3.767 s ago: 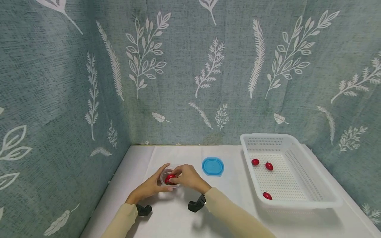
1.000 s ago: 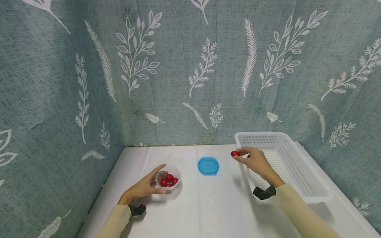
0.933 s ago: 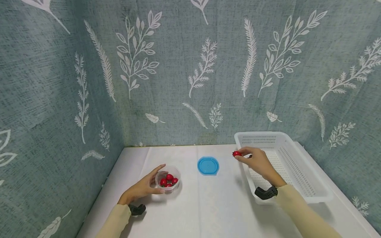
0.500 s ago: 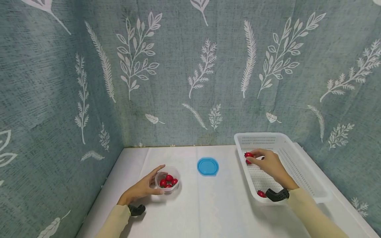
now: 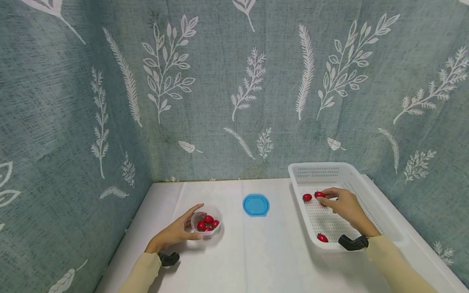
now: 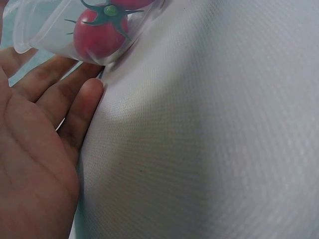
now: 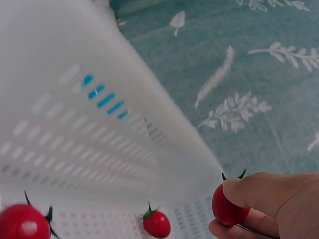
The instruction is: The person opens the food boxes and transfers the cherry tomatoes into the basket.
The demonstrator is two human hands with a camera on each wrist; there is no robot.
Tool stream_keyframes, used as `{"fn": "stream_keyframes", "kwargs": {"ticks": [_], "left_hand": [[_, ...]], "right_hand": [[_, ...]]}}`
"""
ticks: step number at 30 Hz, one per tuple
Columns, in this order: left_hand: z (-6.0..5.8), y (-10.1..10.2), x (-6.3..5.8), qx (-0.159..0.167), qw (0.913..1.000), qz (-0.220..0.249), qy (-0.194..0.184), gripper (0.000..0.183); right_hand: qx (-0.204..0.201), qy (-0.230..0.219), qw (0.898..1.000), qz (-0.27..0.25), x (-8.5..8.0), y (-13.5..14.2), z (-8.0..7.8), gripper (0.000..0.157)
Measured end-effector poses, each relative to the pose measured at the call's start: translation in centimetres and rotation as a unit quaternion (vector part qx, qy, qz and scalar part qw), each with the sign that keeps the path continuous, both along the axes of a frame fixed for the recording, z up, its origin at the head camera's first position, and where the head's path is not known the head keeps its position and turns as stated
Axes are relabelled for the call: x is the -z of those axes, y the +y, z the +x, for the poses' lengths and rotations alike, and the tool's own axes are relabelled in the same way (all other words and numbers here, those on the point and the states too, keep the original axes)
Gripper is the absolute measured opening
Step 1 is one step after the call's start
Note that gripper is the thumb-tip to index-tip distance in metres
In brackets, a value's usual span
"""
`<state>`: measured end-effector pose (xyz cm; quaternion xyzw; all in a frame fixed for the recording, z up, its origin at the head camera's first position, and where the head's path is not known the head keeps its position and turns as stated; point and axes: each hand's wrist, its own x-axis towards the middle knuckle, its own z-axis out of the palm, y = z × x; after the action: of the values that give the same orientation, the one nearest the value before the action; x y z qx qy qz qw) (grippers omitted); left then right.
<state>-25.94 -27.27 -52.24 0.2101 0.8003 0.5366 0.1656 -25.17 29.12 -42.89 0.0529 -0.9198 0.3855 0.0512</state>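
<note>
In the head view, my left hand (image 5: 172,234) curves its thumb and fingers round a clear round plastic container (image 5: 216,209) at the left of the table. Several red cherry tomatoes (image 5: 208,219) lie inside it. The left wrist view has the fingers (image 6: 79,107) along the container's side, a green-stemmed tomato (image 6: 99,37) showing through the wall. Over the white basket (image 5: 305,221), my right hand (image 5: 344,205) pinches a cherry tomato (image 7: 229,206) between thumb and fingers. Other tomatoes lie on the basket floor, one at the left wall (image 5: 307,197), one near the front (image 5: 322,237).
A blue lid (image 5: 256,204) lies flat on the white table (image 5: 264,248) between container and basket. Patterned green-grey fabric (image 5: 227,101) hangs behind and at the left. The basket's raised slotted wall (image 7: 124,89) rises beside my right hand.
My right hand was at the container 3.8 seconds ago. A second ago it held a tomato by the basket's left rim; it has since moved right, over the basket floor. The left hand stays put.
</note>
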Motion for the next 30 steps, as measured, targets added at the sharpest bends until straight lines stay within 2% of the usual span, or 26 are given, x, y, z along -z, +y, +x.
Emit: {"fn": "stream_keyframes", "kwargs": {"ticks": [6,15,30], "left_hand": [[0.1,0.0,-0.2,-0.002,1.0000,0.003,-0.002,0.105],[-0.1,-0.1,0.1,-0.003,1.0000,0.001,-0.008,0.104],[0.1,-0.1,0.1,-0.001,1.0000,0.004,-0.005,0.103]], "right_hand": [[0.017,-0.016,1.000,0.011,0.2,1.2,0.1,0.050],[0.054,-0.048,0.997,0.015,0.4,2.3,0.2,0.055],[0.066,-0.067,0.995,0.019,0.2,3.3,0.7,0.056]]}}
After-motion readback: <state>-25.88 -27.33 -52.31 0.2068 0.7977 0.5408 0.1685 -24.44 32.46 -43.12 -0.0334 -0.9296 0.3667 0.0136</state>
